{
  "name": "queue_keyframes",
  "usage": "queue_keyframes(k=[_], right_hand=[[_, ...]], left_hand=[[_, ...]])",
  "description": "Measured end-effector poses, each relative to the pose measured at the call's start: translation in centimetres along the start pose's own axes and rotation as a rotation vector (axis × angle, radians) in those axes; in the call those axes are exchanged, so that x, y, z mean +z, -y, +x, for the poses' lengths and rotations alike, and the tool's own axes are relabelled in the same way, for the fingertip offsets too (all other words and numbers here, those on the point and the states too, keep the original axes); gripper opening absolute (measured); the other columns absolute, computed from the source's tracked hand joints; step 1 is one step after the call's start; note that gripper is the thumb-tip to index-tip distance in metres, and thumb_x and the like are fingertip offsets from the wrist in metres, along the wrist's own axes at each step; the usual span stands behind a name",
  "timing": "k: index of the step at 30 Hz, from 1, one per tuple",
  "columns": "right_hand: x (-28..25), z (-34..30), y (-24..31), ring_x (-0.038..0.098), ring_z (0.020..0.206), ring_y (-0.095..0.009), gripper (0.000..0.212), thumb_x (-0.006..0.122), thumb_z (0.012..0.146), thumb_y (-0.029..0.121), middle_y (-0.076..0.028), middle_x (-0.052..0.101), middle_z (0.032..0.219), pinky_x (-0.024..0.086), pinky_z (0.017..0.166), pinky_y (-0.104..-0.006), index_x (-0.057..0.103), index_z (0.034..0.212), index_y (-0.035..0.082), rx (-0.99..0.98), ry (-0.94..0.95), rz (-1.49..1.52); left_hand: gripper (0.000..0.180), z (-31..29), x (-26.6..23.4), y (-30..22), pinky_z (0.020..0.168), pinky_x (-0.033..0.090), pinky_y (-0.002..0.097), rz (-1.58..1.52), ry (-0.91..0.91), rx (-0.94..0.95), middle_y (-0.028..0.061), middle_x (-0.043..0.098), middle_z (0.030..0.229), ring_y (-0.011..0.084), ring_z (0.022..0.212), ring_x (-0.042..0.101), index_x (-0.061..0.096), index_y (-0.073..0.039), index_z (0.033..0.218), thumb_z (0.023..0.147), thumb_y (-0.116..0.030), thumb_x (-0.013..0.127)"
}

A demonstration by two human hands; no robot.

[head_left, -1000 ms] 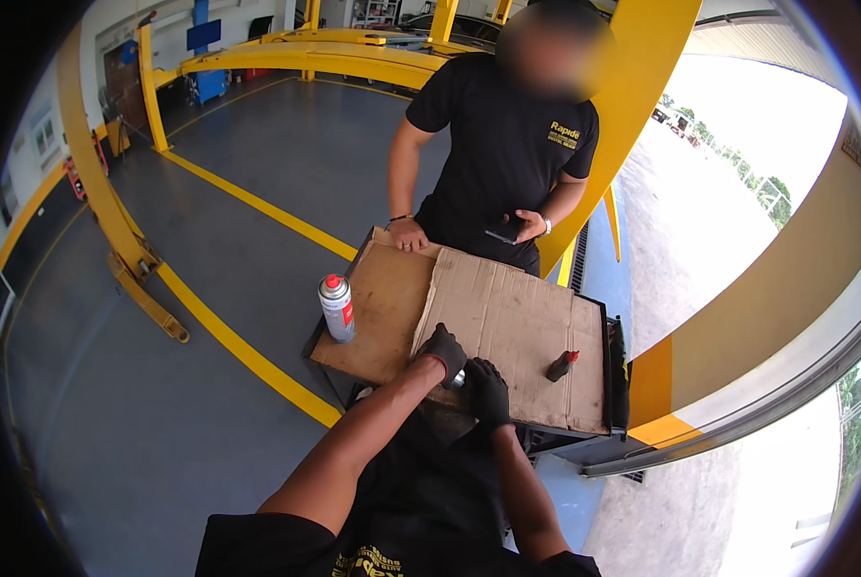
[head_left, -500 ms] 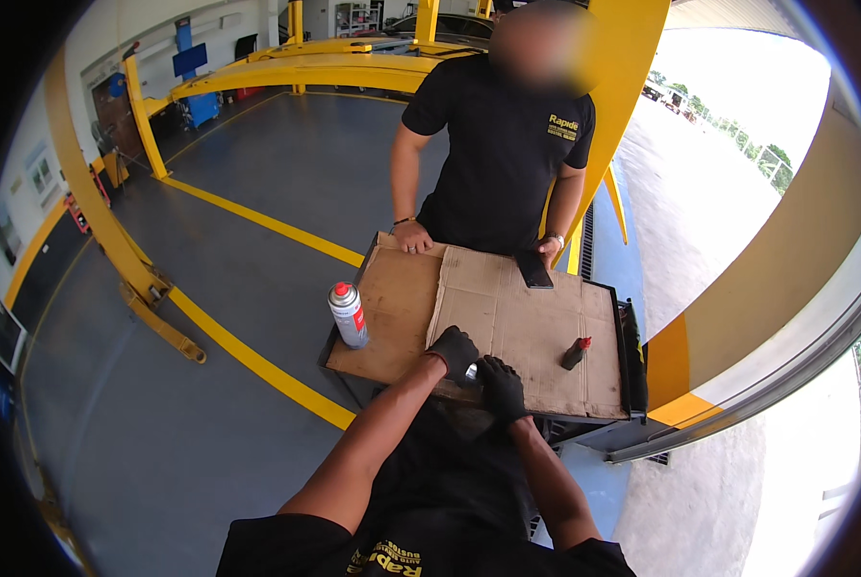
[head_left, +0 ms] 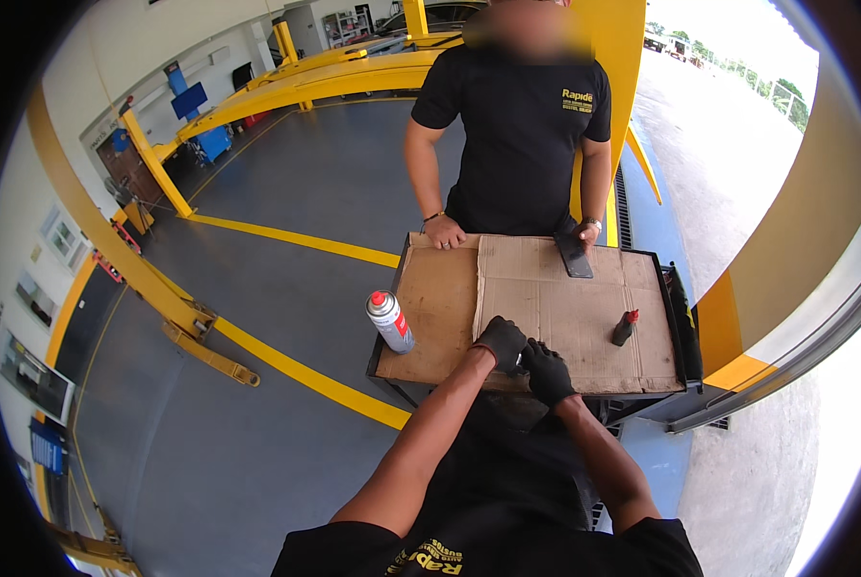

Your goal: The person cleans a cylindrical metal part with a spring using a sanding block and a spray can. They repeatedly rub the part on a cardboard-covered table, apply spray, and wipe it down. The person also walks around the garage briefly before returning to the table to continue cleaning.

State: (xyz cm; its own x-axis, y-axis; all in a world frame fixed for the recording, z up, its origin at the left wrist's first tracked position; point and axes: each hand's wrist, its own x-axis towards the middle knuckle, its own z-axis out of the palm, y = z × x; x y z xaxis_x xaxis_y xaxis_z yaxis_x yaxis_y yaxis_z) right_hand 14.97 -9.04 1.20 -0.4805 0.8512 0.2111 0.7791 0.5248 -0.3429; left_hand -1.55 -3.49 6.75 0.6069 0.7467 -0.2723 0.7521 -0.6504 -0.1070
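Both my hands wear black gloves and meet above the near edge of a cardboard-covered cart top. My left hand [head_left: 501, 344] is closed, fingers curled, with a small pale, shiny bit showing by its fingertips. Against it, my right hand [head_left: 549, 373] is closed too, fingers bent toward the left. What they grip between them is mostly hidden. To the left stands an upright silver-and-red spray can [head_left: 390, 322] with a red cap. A small dark bottle [head_left: 623, 332] with a red tip stands on the cardboard [head_left: 570, 313] to the right.
Across the cart [head_left: 683, 332], a person [head_left: 522, 144] in a black shirt rests one hand on its far edge and holds a dark phone [head_left: 575, 257] over the cardboard. Yellow lift posts [head_left: 132, 221] stand at left, and a yellow column [head_left: 623, 87] rises behind the person.
The view has shifted, so the cart and hands appear farther right and higher. My hands have turned closer together, and the silvery thing between them shows less. The can and bottle stay put.
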Motion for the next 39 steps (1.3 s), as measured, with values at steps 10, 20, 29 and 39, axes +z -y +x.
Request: queue_keyframes(k=[10, 20, 29, 39], right_hand=[[0.6, 0.5, 0.0, 0.059, 0.122, -0.038, 0.048, 0.059, 0.085, 0.008, -0.023, 0.056, 0.136, 0.049, 0.095, -0.0505, 0.049, 0.131, 0.000, 0.070, 0.096, 0.017], [1.4, -0.9, 1.9, 0.058, 0.121, -0.039, 0.054, 0.062, 0.080, 0.004, -0.020, 0.059, 0.132, 0.047, 0.100, -0.0491, 0.050, 0.132, 0.002, 0.040, -0.010, -0.115], [-0.7, -0.8, 1.9, 0.055, 0.125, -0.037, 0.044, 0.060, 0.081, 0.004, -0.018, 0.059, 0.131, 0.046, 0.099, -0.0503, 0.056, 0.125, 0.005, 0.065, -0.001, 0.073], [0.9, 0.4, -0.7, 0.059, 0.119, -0.036, 0.045, 0.058, 0.086, 0.008, -0.016, 0.059, 0.127, 0.051, 0.090, -0.0504, 0.053, 0.131, 0.004, 0.047, 0.016, 0.043]], left_hand=[[0.039, 0.2, 0.4, 0.2, 0.085, 0.052, 0.0420, 0.033, -0.060, 0.040, 0.0074, 0.076, 0.090, 0.0280, 0.091, 0.072, 0.076, -0.017, 0.092, 0.067, -0.047, 0.082], [0.044, 0.1, 0.6, 0.6, 0.085, 0.051, 0.0433, 0.045, 0.014, 0.041, 0.0069, 0.076, 0.092, 0.0269, 0.098, 0.068, 0.077, -0.016, 0.090, 0.066, -0.053, 0.081], [0.043, 0.0, 0.7, 0.7, 0.088, 0.051, 0.0432, 0.043, 0.012, 0.054, 0.0057, 0.076, 0.095, 0.0260, 0.102, 0.068, 0.077, -0.018, 0.093, 0.066, -0.050, 0.084], [0.043, -0.1, -1.0, -0.1, 0.086, 0.050, 0.0434, 0.017, 0.016, 0.064, 0.0062, 0.076, 0.093, 0.0263, 0.098, 0.069, 0.078, -0.019, 0.089, 0.068, -0.056, 0.079]])
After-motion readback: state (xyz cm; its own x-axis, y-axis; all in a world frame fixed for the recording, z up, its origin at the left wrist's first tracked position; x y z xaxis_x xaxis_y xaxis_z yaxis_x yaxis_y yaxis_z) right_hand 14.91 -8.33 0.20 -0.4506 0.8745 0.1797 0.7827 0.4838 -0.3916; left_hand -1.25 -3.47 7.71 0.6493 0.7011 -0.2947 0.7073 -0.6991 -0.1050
